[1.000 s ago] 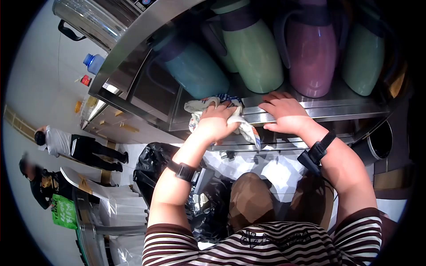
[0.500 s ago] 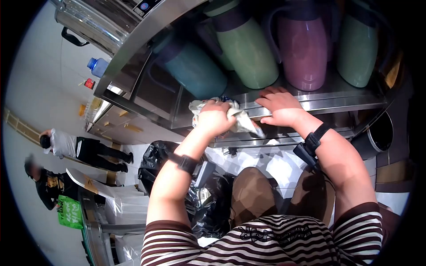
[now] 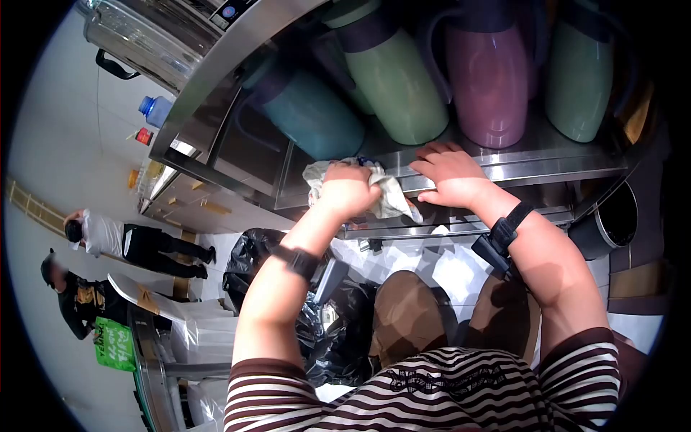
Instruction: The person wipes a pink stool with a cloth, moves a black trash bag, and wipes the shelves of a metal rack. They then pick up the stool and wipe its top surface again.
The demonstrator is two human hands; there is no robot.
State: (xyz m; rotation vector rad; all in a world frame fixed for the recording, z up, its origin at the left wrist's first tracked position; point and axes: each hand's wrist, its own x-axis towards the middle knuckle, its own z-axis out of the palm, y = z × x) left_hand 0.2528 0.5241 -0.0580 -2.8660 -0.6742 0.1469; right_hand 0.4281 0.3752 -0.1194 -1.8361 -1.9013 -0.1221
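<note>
A crumpled, pale patterned cloth is bunched under my left hand, whose fingers close over it at the front of a steel shelf. To the right, my right hand lies on the shelf's front edge with its fingers stretched out and nothing held. Behind the hands stand several large jugs with dark handles: a teal jug, a green jug, a pink jug and another green jug. One more green jug is mostly hidden behind these.
Black garbage bags sit on the floor by my knees. A dark bin stands at the right. Two people are at the left, one beside a green bag. A clear dispenser is at the upper left.
My right hand has shifted slightly left along the shelf edge. My left hand stays on the cloth, nearly in place.
</note>
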